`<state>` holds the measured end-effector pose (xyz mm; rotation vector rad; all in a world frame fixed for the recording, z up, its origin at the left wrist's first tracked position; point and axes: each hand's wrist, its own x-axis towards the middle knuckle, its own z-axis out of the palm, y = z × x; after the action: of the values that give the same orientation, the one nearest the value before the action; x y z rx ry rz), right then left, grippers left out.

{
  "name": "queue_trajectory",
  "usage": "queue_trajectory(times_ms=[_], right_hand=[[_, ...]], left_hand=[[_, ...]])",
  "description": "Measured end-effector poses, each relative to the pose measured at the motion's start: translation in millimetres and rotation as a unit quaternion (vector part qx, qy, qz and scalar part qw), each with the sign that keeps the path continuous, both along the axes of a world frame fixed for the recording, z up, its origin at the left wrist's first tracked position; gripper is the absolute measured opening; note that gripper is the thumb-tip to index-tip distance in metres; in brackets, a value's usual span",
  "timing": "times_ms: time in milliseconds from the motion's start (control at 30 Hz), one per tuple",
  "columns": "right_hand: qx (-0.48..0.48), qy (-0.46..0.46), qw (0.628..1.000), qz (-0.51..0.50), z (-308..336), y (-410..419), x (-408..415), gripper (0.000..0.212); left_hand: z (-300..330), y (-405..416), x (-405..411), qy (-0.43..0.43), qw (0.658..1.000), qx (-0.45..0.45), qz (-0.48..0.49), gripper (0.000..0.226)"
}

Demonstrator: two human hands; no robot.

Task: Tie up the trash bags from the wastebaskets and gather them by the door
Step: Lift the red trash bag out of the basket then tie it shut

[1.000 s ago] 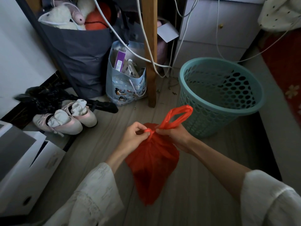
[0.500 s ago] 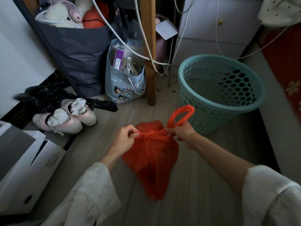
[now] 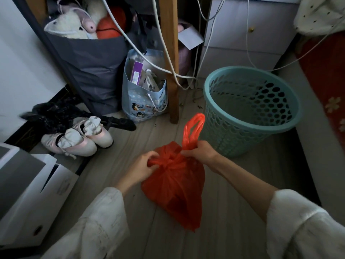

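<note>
Red trash bag (image 3: 173, 186) held up over the wood floor (image 3: 224, 212), just in front of the teal wastebasket (image 3: 250, 113) and slightly to its left. Neck bunched, handles crossed at the top — knot state unclear from this angle.

Left hand (image 3: 141, 168) at the left side of the bag neck, grip closed on a twisted handle strand, fingers curled round it. Right hand (image 3: 199, 153) at the right side of the neck, grip closed on the base of the other handle loop (image 3: 193, 128), which stands up against the wastebasket's near wall. Both hands close together, knot area between them. White sleeves on both forearms.

Wastebasket upright on the floor, perforated wall, no liner visible inside.

Left of the wastebasket: wooden post (image 3: 170, 58) with white cables (image 3: 168, 58) draped past it. Beyond the post, blue paper gift bag (image 3: 144, 101) with penguin print, then a dark grey fabric bag (image 3: 93, 68) with plush toys (image 3: 74, 25) on top. Further left — pair of pink shoes (image 3: 78, 139) with socks stuffed in, black umbrella (image 3: 74, 116) beside them. White boxes (image 3: 33, 193) far left of the wastebasket, nearest the camera. Grey drawer unit (image 3: 242, 34) behind the wastebasket, red patterned fabric (image 3: 326, 81) to its right.
</note>
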<state>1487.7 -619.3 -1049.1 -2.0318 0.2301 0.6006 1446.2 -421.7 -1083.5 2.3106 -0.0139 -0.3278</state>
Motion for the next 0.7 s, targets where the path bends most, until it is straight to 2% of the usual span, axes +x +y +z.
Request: queue_trajectory(times_ms=[100, 233, 300, 467, 567, 700], right_hand=[[-0.110, -0.044, 0.991, 0.067, 20.0, 10.1, -7.7, 0.030], [-0.196, -0.059, 0.962, 0.179, 90.8, 18.6, -26.9, 0.027], [-0.214, -0.054, 0.958, 0.184, 128.3, 18.8, -35.5, 0.029], [-0.205, -0.081, 0.956, 0.193, 290.5, 28.8, -36.2, 0.029], [-0.176, -0.097, 0.956, 0.215, 406.6, 39.4, -46.5, 0.031], [-0.155, -0.123, 0.951, 0.238, 535.6, 51.0, -71.2, 0.034]], left_hand=[[25.7, -2.9, -7.4, 0.048, 0.997, 0.043, -0.044, 0.027], [114.7, 5.5, -10.1, 0.009, 0.999, 0.045, 0.014, 0.022], [161.5, 8.7, -15.2, -0.008, 0.998, 0.057, 0.018, 0.022], [319.1, 22.9, -35.4, 0.016, 0.999, 0.047, 0.021, 0.026], [434.5, 30.7, -52.4, 0.017, 0.997, 0.024, 0.069, 0.041], [562.4, 37.5, -76.9, -0.015, 0.994, 0.026, 0.108, 0.027]])
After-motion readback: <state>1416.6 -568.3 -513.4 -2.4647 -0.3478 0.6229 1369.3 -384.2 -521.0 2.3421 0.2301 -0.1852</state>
